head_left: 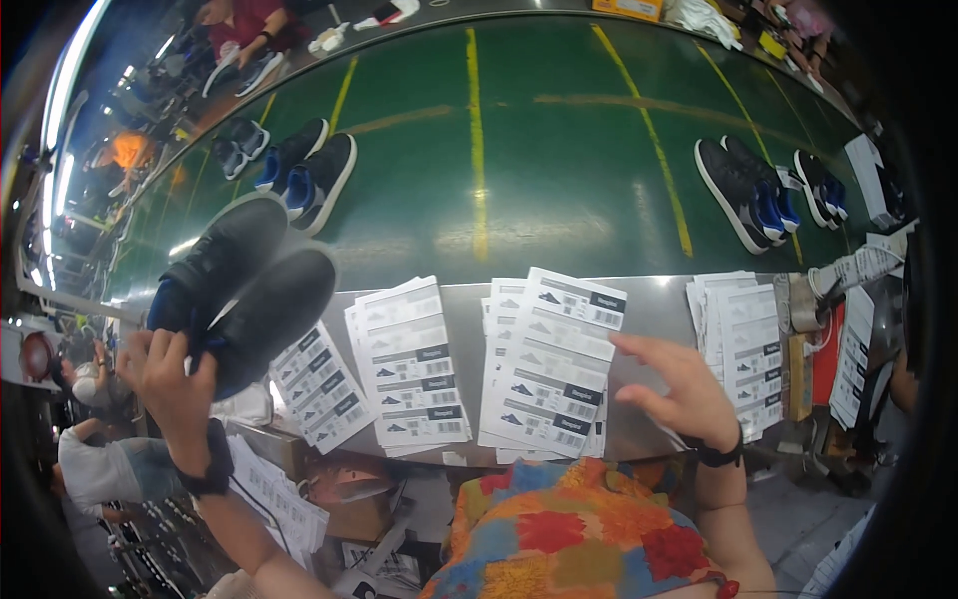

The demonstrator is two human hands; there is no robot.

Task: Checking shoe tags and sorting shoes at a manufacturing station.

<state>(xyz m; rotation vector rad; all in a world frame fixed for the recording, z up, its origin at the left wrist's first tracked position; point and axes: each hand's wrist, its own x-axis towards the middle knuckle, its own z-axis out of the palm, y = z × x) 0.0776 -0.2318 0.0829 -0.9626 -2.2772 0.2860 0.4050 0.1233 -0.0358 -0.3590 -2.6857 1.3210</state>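
My left hand [172, 387] is closed around the heel end of a pair of black sneakers [284, 304] with blue linings. The pair is raised over the left side of the metal ledge, toes pointing away from me. My right hand [681, 391] has its fingers apart, thumb separate, at the right edge of the middle stack of label sheets [549, 384]. Whether its fingertips touch the paper I cannot tell. These white sheets carry rows of shoe pictures and barcodes. Another label stack [411, 369] lies left of it, with a tilted one [321, 389] beside the sneakers.
A green conveyor belt [559, 190] with yellow lines runs beyond the ledge. Sneaker pairs stand on it at left [324, 180] and right [743, 195]. More label sheets [750, 349] lie to my right. A co-worker [244, 40] handles shoes across the belt.
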